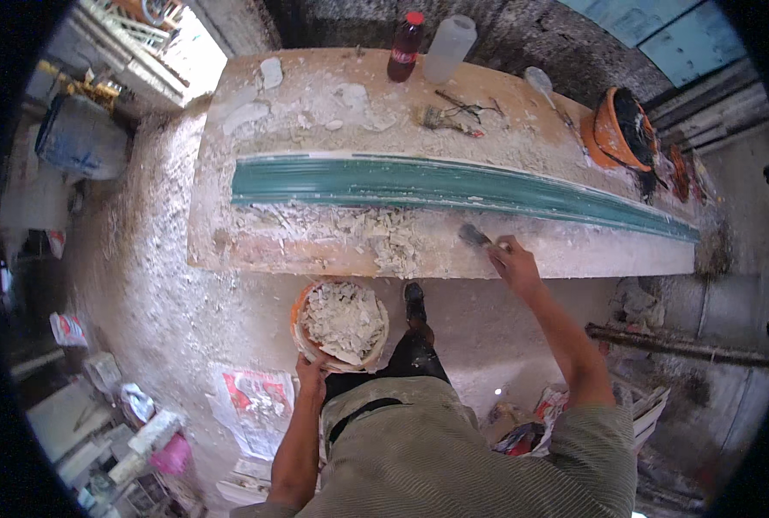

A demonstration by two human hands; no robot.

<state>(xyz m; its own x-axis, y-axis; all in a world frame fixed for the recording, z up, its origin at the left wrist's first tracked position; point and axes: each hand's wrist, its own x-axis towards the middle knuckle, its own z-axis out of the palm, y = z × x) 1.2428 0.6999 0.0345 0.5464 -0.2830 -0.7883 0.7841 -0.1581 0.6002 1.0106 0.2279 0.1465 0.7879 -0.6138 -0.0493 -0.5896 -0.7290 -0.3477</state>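
Note:
My left hand (311, 369) grips the rim of an orange bucket (296, 315), holding it just below the front edge of the worktable (268, 255). Pale broken plaster scraps (345, 321) fill the bucket to the top. In my right hand (515, 262) is a brush (475, 235), its grey head low over the dusty table front. Left of the brush, crumbs and flakes of plaster (393, 246) lie in a heap. A long green ribbed moulding (384, 183), dotted with white residue, stretches across the table behind them.
At the table's back stand a red-capped bottle (406, 47) and a translucent plastic jug (450, 50). A ladle (540, 82) and another orange bucket (607, 129) are at the back right. An old brush (445, 119) lies behind the moulding. A blue barrel (86, 138) stands left.

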